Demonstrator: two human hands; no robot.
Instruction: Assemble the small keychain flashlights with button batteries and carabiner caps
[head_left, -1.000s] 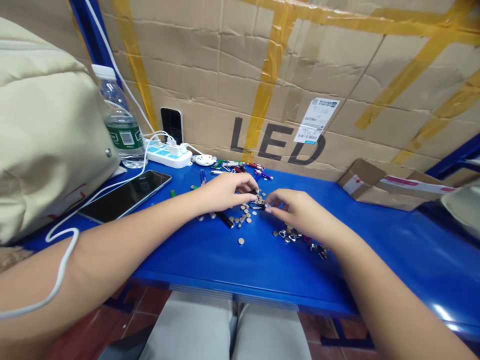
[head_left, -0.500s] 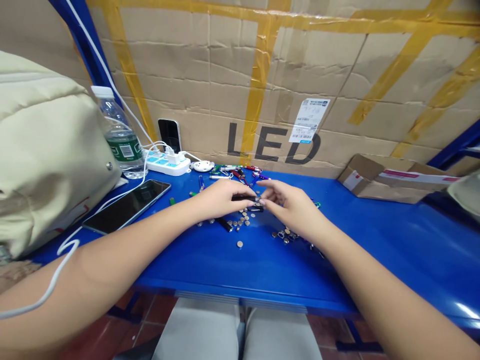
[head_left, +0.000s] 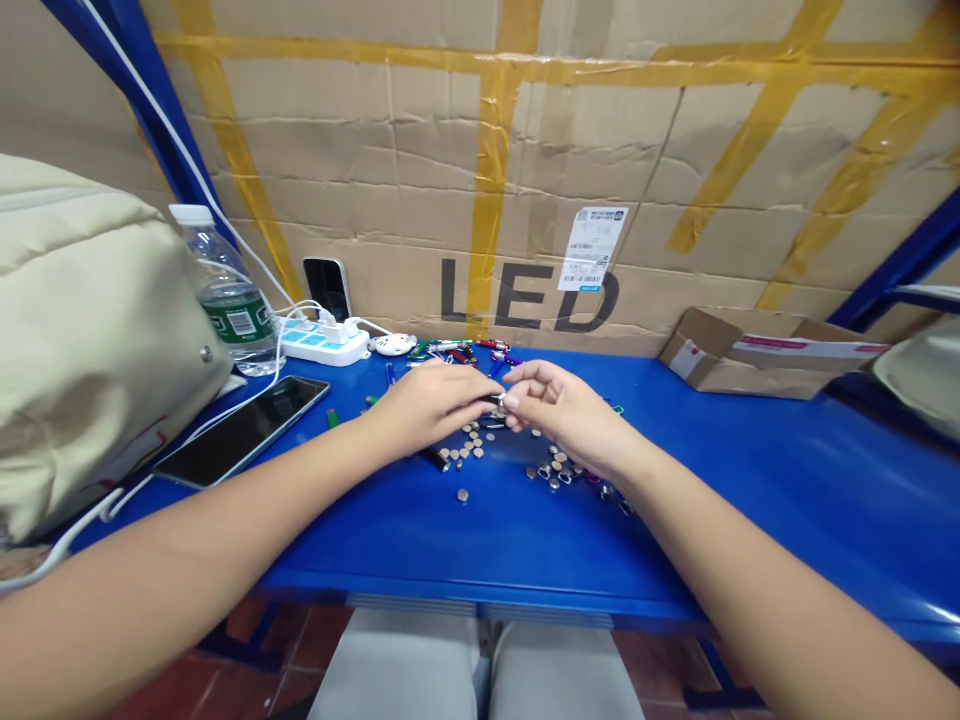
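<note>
The left hand and the right hand are close together over the middle of a blue desk. The left hand has a tight, narrow grip on a small dark tube with a shiny end, held in its fingertips. The right hand's grip is narrow too, and its fingertips are right by the tube, but I can't tell if they touch it or hold it. Under the hands lie lots of little round button batteries, and one sits alone nearer the front edge. Small metal clips lie near the right hand. A black tube lies by the left hand, and colored mini pens lie in a heap behind the hands. To the left are a black phone, a white power strip, a water bottle, and a big cream bag. A cardboard wall with yellow tape and the word LED stands behind the desk.
</note>
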